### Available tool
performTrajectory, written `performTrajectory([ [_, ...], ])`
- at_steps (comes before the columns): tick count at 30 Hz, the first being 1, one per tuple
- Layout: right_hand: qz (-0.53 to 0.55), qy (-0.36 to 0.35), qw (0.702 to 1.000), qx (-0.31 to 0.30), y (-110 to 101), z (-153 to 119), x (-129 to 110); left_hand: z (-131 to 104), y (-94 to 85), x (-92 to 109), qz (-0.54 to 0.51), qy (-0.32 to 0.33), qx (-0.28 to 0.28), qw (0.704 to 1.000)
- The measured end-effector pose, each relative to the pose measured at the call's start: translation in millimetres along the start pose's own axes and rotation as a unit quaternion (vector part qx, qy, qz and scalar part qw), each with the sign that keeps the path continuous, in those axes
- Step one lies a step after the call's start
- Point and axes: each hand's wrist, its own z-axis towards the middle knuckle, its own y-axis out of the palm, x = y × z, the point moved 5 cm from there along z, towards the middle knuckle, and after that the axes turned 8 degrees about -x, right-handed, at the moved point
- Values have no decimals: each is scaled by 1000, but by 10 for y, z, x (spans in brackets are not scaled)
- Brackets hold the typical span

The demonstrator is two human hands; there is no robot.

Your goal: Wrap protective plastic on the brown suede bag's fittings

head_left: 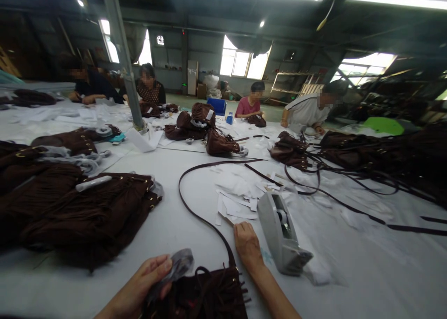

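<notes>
Nearest the camera, a brown fringed bag [209,295] lies on the white worktop [171,226], cut off by the bottom edge of view. From the left, a heap of similar bags [91,226] carries a pale tube [93,183] on top; that pile seems best left undisturbed, well apart from the work. Next, the left hand [148,272] has a narrow grip, thumb and fingers pinching grey wrapping [181,263] at the bag's upper left. A light pinch there would probably serve better than a hard pull, which could crease or tear the film. Across the middle, a long strap [185,193] curves down to the bag's upper right corner; it should lie flat, free of twists and of the fringe. Just right of it, the right hand [247,245] rests with curled fingers by a thin strip [227,220]; I cannot tell whether its grip is closed on that. Beyond its fingertips lie loose papers [239,207], and beside it stands a grey tape dispenser [279,235], so the wrist needs care not to knock it.
</notes>
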Motion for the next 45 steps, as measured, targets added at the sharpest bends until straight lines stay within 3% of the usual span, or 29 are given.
performTrajectory([
  [6, 117, -7, 992, 53, -80, -38, 12, 10, -45, 6, -69, 31, 2, 997],
  [10, 197, 51, 972, 116, -306, -83, 15, 20, -82, -19, -113, 38, 13, 993],
  [12, 232, 77, 962, 119, -441, -171, -91, 24, -96, -31, -127, 37, 22, 991],
  [15, 328, 80, 941, 36, -525, -377, -441, 29, -96, -20, -127, 43, 34, 990],
  [17, 469, 94, 872, -104, -406, -551, -752, 30, -79, 9, -108, 55, 35, 992],
  [19, 555, 112, 799, -202, -272, -721, -1046, 29, -53, 48, -81, 73, 31, 993],
  [22, 604, 151, 751, -218, -130, -840, -1295, 19, -19, 82, -54, 92, 24, 994],
  [27, 600, 169, 760, -186, -80, -813, -1400, -21, 20, 87, -7, 99, 26, 995],
  [32, 560, 174, 785, -198, -127, -791, -1409, -59, 74, 92, 20, 111, 25, 993],
  [38, 540, 176, 807, -164, -223, -729, -1494, -71, 96, 146, 42, 114, 3, 993],
  [43, 483, 104, 861, -121, -375, -712, -1602, -60, 76, 148, 37, 111, 6, 993],
  [45, 475, 106, 869, -92, -383, -704, -1607, -61, 111, 158, 43, 112, -4, 993],
])
